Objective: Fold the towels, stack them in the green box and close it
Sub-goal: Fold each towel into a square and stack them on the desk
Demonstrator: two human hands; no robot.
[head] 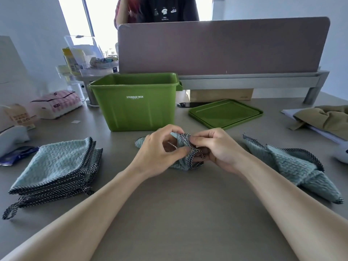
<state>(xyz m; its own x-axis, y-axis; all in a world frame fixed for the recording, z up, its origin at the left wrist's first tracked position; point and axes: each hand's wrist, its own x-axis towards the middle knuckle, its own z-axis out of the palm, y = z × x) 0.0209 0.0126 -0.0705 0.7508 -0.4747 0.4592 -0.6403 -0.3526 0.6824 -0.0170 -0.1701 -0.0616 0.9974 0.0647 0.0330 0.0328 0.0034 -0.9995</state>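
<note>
A crumpled light-blue towel (183,147) with black-and-white checked trim is bunched at the table's centre. My left hand (160,149) and my right hand (219,147) both pinch its trimmed edge, close together. A neat stack of folded towels (54,166) lies at the left. A loose heap of unfolded towels (293,164) lies at the right. The green box (134,102), open and marked STORAGE BOX, stands just behind my hands. Its green lid (225,113) lies flat to the right of it.
A grey desk divider (222,48) on a metal shelf closes off the back, with a person standing behind it. A pink tissue pack (58,103) and clear containers (84,57) sit at the back left. A khaki cloth (325,117) lies at the far right.
</note>
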